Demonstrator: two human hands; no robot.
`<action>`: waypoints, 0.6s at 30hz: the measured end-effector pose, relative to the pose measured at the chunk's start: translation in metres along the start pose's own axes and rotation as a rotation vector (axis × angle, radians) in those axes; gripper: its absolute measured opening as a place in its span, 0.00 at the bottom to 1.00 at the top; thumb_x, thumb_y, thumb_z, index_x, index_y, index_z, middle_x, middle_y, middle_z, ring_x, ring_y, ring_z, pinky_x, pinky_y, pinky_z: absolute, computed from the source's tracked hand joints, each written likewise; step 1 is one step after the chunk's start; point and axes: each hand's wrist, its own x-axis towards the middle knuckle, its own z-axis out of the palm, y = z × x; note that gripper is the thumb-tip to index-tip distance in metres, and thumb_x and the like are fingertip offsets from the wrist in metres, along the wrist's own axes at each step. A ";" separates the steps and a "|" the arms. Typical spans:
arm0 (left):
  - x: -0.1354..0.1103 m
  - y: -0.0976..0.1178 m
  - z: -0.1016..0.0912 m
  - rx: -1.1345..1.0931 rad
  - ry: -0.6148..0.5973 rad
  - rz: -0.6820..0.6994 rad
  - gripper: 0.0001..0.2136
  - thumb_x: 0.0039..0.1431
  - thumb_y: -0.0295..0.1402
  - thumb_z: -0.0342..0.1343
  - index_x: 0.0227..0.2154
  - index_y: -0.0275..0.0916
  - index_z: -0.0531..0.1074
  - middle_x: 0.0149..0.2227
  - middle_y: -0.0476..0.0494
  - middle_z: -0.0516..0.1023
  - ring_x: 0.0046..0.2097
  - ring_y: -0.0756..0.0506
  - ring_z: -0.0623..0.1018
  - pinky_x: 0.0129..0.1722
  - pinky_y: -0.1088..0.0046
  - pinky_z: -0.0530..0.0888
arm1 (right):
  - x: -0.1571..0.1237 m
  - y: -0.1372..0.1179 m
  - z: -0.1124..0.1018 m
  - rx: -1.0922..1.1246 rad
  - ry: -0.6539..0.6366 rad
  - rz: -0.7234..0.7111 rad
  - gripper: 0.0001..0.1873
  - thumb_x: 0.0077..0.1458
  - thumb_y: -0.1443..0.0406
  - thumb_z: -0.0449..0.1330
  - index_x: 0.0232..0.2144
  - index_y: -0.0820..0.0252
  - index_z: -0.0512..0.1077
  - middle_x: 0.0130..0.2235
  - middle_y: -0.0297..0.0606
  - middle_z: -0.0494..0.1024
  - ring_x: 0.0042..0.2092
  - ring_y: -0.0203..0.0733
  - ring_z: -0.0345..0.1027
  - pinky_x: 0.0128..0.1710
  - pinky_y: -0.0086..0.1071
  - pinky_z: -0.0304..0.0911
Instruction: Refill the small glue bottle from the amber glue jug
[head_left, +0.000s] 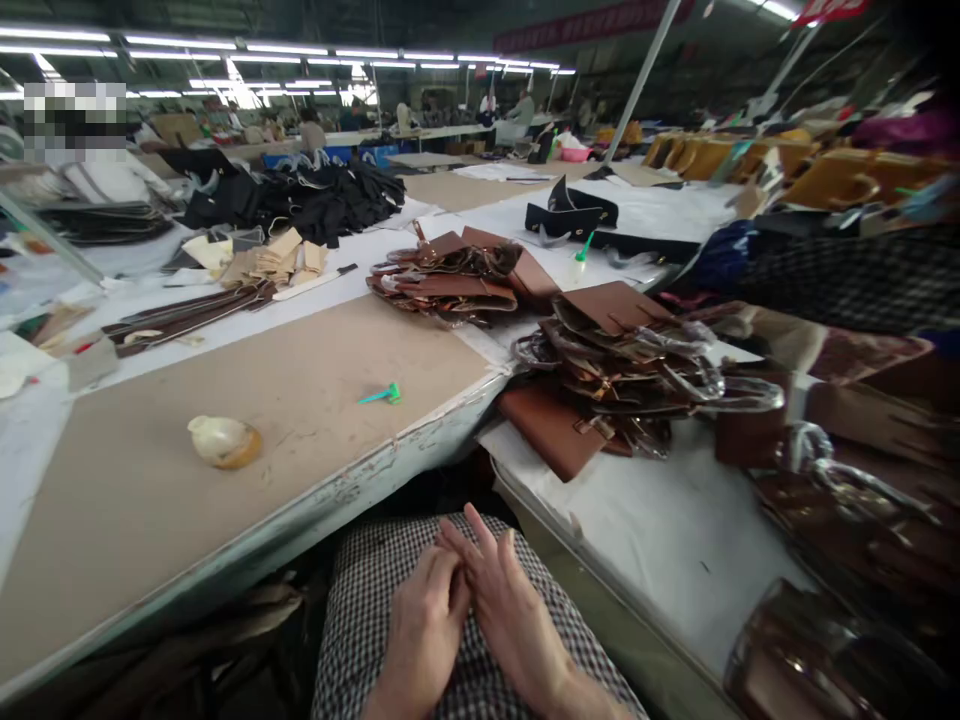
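- Surface (pixel 300 375): beyond the cloth; best avoid its edge.
- Cloth (pixel 360 600): under both hands.
- Right hand (pixel 514 605): over the cloth, fingers extended, empty; light contact should suit.
- Left hand (pixel 426 615): over the cloth, fingers curled against the right's; cannot tell if gripping.

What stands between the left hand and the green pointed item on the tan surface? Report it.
Nothing loose visibly stands between the left hand and the green pointed item; only the table's front edge crosses the way.
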 end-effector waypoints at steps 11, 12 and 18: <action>-0.001 -0.027 0.013 -0.181 -0.169 -0.206 0.08 0.67 0.23 0.54 0.38 0.42 0.76 0.39 0.45 0.78 0.43 0.43 0.79 0.45 0.64 0.75 | 0.018 0.025 -0.017 -0.043 0.211 0.065 0.40 0.59 0.34 0.54 0.66 0.43 0.63 0.67 0.34 0.71 0.73 0.44 0.51 0.75 0.44 0.34; 0.000 -0.030 0.016 -0.184 -0.179 -0.219 0.08 0.67 0.23 0.53 0.38 0.41 0.75 0.39 0.44 0.78 0.43 0.42 0.78 0.45 0.64 0.75 | 0.020 0.027 -0.018 -0.042 0.222 0.067 0.40 0.59 0.34 0.54 0.66 0.43 0.63 0.67 0.34 0.70 0.73 0.44 0.51 0.75 0.44 0.34; 0.028 -0.049 0.035 -0.181 -0.268 -0.308 0.06 0.70 0.29 0.50 0.40 0.41 0.73 0.38 0.44 0.80 0.41 0.43 0.80 0.42 0.67 0.75 | 0.038 0.011 -0.042 -0.268 0.267 0.039 0.38 0.64 0.36 0.46 0.67 0.44 0.63 0.68 0.37 0.68 0.70 0.50 0.57 0.73 0.50 0.43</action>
